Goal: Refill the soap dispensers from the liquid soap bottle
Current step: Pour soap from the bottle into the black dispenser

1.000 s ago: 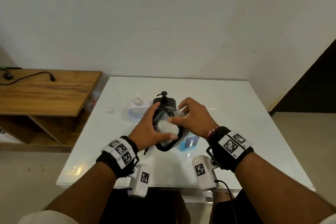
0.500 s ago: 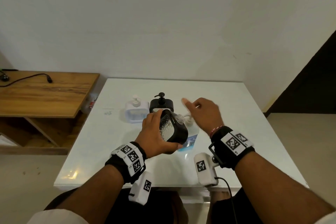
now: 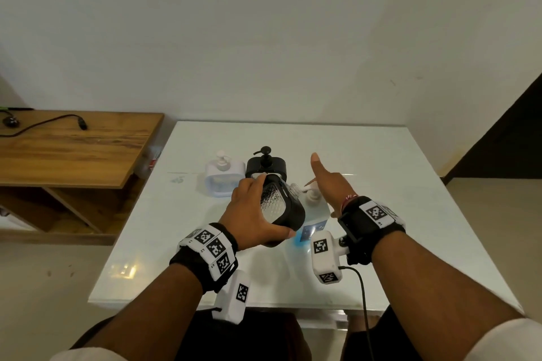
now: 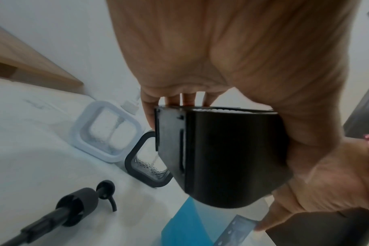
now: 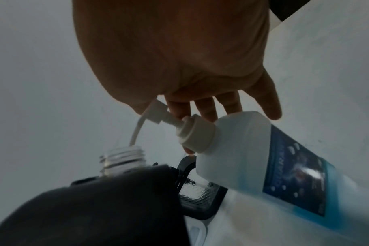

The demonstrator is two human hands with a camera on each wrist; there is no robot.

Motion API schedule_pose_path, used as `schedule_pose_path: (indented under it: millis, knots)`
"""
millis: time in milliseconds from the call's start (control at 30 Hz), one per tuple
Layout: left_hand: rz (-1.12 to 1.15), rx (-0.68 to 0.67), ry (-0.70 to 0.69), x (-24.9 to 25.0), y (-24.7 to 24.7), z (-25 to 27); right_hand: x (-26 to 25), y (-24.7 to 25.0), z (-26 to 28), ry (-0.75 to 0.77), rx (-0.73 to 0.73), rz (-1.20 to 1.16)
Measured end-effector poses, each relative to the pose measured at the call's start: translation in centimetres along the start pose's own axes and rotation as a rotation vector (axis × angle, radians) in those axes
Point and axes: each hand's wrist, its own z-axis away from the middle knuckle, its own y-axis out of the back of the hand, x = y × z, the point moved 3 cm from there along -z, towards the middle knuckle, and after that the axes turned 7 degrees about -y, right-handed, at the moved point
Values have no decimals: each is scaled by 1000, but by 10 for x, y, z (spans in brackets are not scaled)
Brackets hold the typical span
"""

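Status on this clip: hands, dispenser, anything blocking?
Left hand grips open black dispenser, tilted. Right hand open above soap bottle pump. Removed pump lies on table; nothing blocking.

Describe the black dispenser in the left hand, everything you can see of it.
The black dispenser has a squarish matte black shell around a clear, diamond-textured window. Its clear threaded neck is open, with no pump on it. It is tilted, held off the table by the left hand, whose fingers and thumb curl round it.
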Motion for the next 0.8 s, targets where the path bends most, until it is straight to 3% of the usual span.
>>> schedule_pose_path:
  millis: [500, 567, 700, 800]
  knots:
    - [-56, -46, -41, 10, 1, 3, 21, -23, -22, -141, -393, -144]
    - [-57, -60, -42, 10, 1, 3, 17, -24, -11, -157, -367, -142]
    - [-47, -75, -38, 8, 4, 6, 11, -26, -2, -29, -230, -40]
    - [-26, -73, -41, 4, 7, 8, 9, -28, 1, -18, -236, 7]
